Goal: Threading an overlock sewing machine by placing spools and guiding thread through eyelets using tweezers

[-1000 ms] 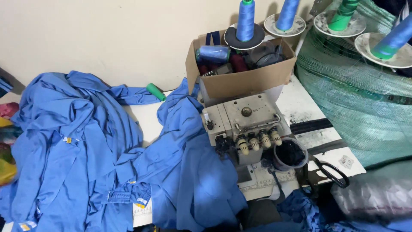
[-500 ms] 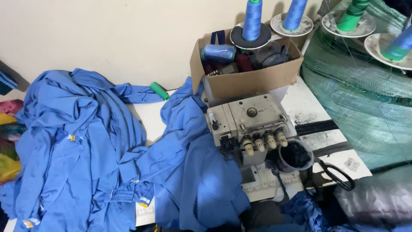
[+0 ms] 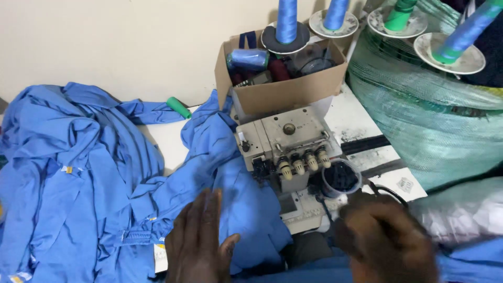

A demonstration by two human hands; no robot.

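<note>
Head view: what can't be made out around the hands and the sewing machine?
- Right hand: motion-blurred, so whether it grips anything is unclear.
- Scissors: only handle loops show; the right hand hides the rest.
- Sewing machine: its needle area is hidden by blue fabric.
- Left hand: wrist cut off by the bottom edge.
- Cardboard box: contents shadowed.

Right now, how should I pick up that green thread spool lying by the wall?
Grip the green thread spool across its middle, coming from above. It lies on its side on the white table, tilted diagonally, so fingers close best across its narrow width, perpendicular to its long axis. Blue fabric crowds its left end.
</note>
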